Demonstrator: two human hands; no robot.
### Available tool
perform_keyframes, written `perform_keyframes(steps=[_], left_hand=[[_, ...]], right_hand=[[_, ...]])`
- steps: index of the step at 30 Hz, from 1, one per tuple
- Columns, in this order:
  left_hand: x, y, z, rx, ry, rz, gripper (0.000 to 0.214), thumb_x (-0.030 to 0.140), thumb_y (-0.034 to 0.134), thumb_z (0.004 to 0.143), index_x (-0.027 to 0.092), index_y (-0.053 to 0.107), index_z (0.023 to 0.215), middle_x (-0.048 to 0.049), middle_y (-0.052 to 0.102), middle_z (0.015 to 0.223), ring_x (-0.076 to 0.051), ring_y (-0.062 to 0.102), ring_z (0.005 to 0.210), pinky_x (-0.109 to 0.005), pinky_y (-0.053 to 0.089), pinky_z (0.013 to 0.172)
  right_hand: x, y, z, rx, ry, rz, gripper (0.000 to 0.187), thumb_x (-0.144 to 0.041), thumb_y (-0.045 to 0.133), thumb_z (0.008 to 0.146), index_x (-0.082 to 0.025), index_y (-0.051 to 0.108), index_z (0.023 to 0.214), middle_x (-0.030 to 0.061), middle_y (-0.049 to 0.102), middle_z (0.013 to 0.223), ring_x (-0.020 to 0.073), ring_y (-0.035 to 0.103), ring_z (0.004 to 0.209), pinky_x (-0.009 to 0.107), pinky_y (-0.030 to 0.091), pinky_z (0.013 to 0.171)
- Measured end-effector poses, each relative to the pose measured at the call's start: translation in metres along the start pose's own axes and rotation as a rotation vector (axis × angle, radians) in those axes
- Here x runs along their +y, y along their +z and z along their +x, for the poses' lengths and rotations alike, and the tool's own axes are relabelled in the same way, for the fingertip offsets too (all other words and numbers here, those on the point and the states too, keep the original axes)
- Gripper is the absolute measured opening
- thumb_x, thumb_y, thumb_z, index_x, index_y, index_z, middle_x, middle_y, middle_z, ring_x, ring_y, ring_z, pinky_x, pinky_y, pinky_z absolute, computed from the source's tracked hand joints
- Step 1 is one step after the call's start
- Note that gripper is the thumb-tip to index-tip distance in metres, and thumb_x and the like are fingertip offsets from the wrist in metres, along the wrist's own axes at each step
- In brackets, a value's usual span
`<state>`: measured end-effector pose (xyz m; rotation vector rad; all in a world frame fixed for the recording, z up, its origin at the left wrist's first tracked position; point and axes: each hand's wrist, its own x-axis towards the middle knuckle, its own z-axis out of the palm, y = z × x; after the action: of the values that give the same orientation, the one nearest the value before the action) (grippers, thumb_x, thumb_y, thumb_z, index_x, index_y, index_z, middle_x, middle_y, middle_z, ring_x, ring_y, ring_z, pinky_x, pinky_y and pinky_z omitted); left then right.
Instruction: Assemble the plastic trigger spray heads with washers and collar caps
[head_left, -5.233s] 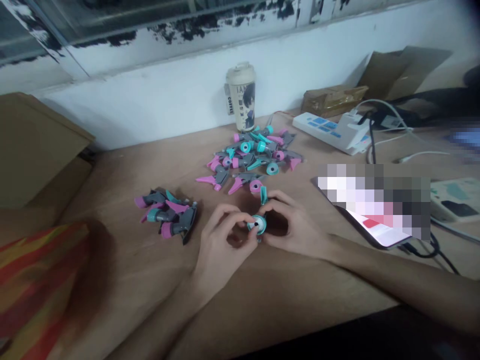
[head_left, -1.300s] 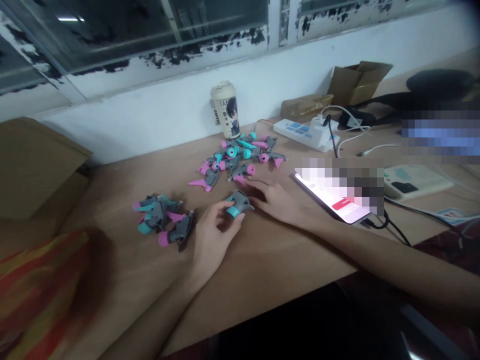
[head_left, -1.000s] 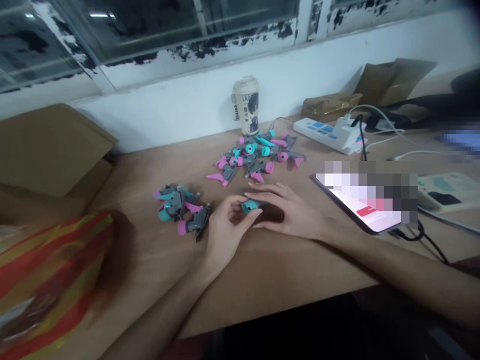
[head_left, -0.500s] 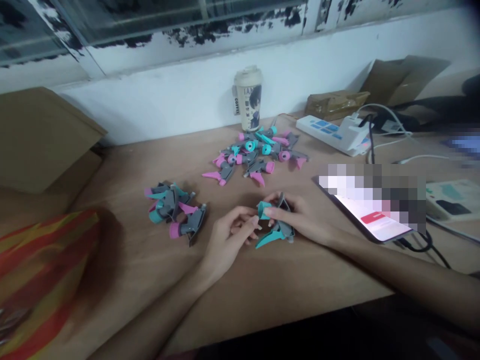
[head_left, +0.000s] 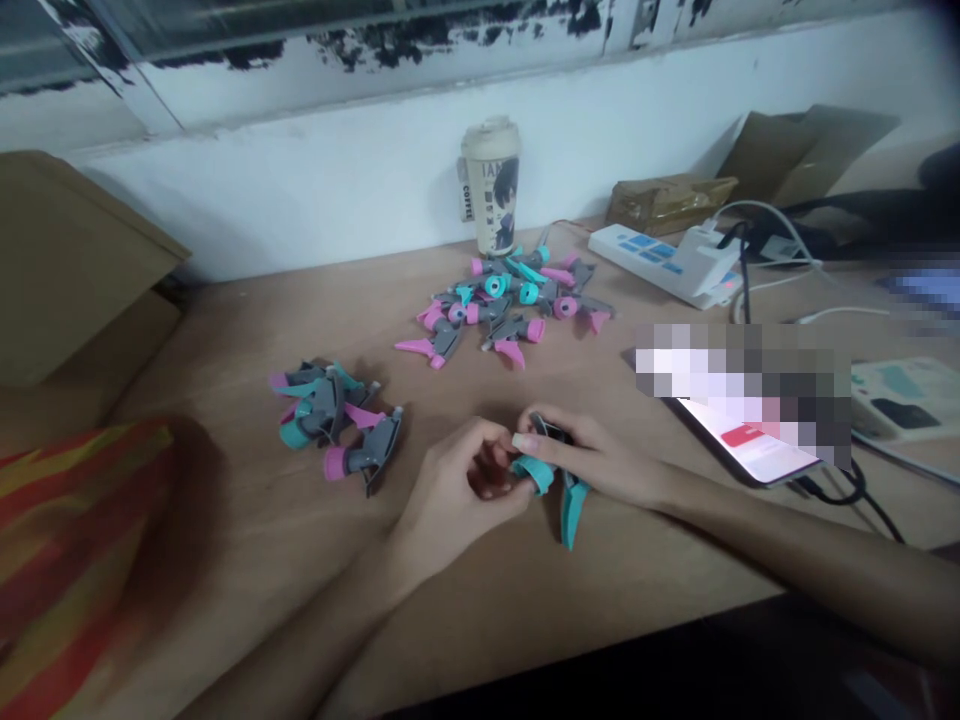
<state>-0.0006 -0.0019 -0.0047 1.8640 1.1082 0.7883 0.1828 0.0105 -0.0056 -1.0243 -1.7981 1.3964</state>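
Note:
My left hand [head_left: 461, 490] and my right hand [head_left: 592, 460] meet over the wooden table [head_left: 225, 560], both pinching one grey spray-trigger head with a teal collar and teal lever [head_left: 559, 490]. The teal lever points down toward me. A small heap of several grey trigger heads with pink and teal parts [head_left: 334, 420] lies to the left of my left hand. A bigger loose pile of the same parts [head_left: 510, 300] lies farther back at the table's middle.
A lidded coffee cup [head_left: 489, 185] stands against the white wall. A white power strip [head_left: 667, 262] with cables and a lit phone [head_left: 750, 445] lie at the right. Cardboard boxes [head_left: 67, 270] stand at the left, and red-yellow fabric [head_left: 67, 560] fills the near left.
My right hand took a teal-levered trigger head from the table, and both hands now hold it closer to me. Its lever swung from pointing left to pointing down.

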Motion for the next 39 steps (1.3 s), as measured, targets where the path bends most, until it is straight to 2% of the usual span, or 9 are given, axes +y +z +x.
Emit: perform_keyframes(steps=[8,13,20,25,27,29,32,35,39], left_hand=[[0.009,0.003,0.0,0.001,0.077,0.095,0.02,0.012,0.055,0.069,0.018,0.054,0.088,0.0019,0.053,0.073,-0.008,0.051,0.058,-0.019,0.042,0.05],[0.014,0.004,-0.002,0.11,0.19,0.293,0.015,0.011,0.056,0.066,0.019,0.052,0.077,0.0014,0.055,0.073,-0.01,0.051,0.061,-0.023,0.043,0.057],[0.016,0.002,-0.003,0.102,0.236,0.365,0.019,0.009,0.054,0.065,0.019,0.052,0.08,0.0001,0.059,0.079,-0.011,0.053,0.064,-0.024,0.045,0.061],[0.018,0.001,-0.004,0.106,0.232,0.36,0.023,0.008,0.052,0.065,0.018,0.054,0.086,-0.0003,0.058,0.08,-0.012,0.054,0.066,-0.023,0.046,0.062],[0.018,-0.002,-0.003,0.124,0.214,0.339,0.027,0.007,0.052,0.067,0.018,0.056,0.09,-0.0004,0.059,0.081,-0.012,0.056,0.069,-0.023,0.046,0.063],[0.018,-0.005,-0.001,0.129,0.195,0.299,0.024,0.009,0.055,0.071,0.018,0.057,0.093,-0.0007,0.06,0.083,-0.012,0.057,0.071,-0.023,0.046,0.063],[0.014,-0.009,0.001,0.105,0.146,0.219,0.017,0.018,0.059,0.075,0.02,0.059,0.092,-0.0012,0.061,0.085,-0.014,0.058,0.074,-0.023,0.047,0.062],[0.008,-0.009,0.001,0.115,0.054,0.06,0.019,0.018,0.058,0.078,0.021,0.054,0.097,-0.0024,0.063,0.092,-0.015,0.061,0.081,-0.024,0.048,0.064],[0.003,-0.004,0.0,0.142,-0.047,-0.087,0.017,0.018,0.058,0.078,0.02,0.05,0.093,-0.0012,0.064,0.088,-0.015,0.062,0.08,-0.024,0.049,0.065]], right_hand=[[0.004,0.006,-0.002,0.094,-0.06,-0.133,0.03,-0.047,0.046,0.088,-0.02,0.047,0.076,-0.005,0.043,0.065,0.0088,0.045,0.063,0.023,0.035,0.059],[0.006,0.007,-0.003,0.157,-0.057,-0.132,0.024,-0.044,0.048,0.087,-0.021,0.048,0.08,-0.0038,0.047,0.068,0.0101,0.047,0.064,0.024,0.038,0.06],[0.008,0.01,-0.004,0.197,-0.059,-0.098,0.027,-0.047,0.052,0.084,-0.022,0.05,0.096,-0.0013,0.057,0.082,0.0125,0.055,0.074,0.026,0.044,0.068],[0.008,0.012,-0.006,0.267,-0.067,-0.172,0.034,-0.046,0.05,0.086,-0.026,0.048,0.113,-0.0025,0.057,0.079,0.0117,0.054,0.067,0.026,0.045,0.064],[0.006,0.012,-0.007,0.251,-0.12,-0.202,0.041,-0.044,0.049,0.086,-0.028,0.043,0.124,-0.0003,0.059,0.09,0.0132,0.058,0.075,0.028,0.048,0.069],[0.004,0.011,-0.007,0.176,-0.214,-0.225,0.05,-0.041,0.052,0.086,-0.028,0.037,0.132,0.0035,0.058,0.11,0.0165,0.059,0.094,0.032,0.048,0.083],[0.0,0.006,-0.007,0.039,-0.316,-0.243,0.05,-0.035,0.053,0.086,-0.027,0.037,0.132,0.0054,0.049,0.131,0.019,0.05,0.116,0.035,0.043,0.097],[-0.001,-0.002,-0.006,-0.003,-0.312,-0.273,0.049,-0.034,0.054,0.085,-0.025,0.038,0.131,0.0058,0.052,0.127,0.0181,0.052,0.114,0.033,0.044,0.095],[0.001,-0.006,-0.005,-0.029,-0.295,-0.391,0.045,-0.027,0.058,0.081,-0.024,0.044,0.124,0.0061,0.057,0.116,0.0193,0.056,0.107,0.035,0.047,0.091]])
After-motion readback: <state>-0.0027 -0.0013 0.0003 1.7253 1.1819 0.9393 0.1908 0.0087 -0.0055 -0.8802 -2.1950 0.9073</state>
